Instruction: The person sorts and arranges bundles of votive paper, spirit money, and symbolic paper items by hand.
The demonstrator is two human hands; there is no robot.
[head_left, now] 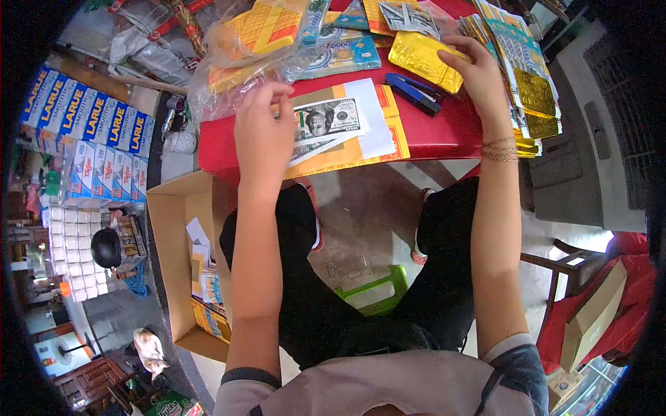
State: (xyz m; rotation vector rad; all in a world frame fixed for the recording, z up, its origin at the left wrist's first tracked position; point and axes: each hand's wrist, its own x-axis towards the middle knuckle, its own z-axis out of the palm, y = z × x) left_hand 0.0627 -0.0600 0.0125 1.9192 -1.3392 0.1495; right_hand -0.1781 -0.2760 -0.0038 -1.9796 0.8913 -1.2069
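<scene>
A gold foil paper sheet [418, 61] is pinched at its right end by my right hand [479, 80], above the red table. My left hand [266, 132], fingers loosely bent and apart, is at the left end of a stack of papers; I see nothing held in it. On top of that stack lies a printed dollar-style note [331, 118], with a white sheet [377, 132] and yellow-orange paper [326, 158] beneath. A blue stapler [414, 94] lies between the stack and my right hand.
Blue printed note bundles [345, 57] and plastic-wrapped yellow packets [263, 31] lie at the back of the red table [451, 135]. Layered paper sets [524, 69] pile at the right. A cardboard box [170, 236] holding papers stands lower left, near stacked drink cartons [90, 114].
</scene>
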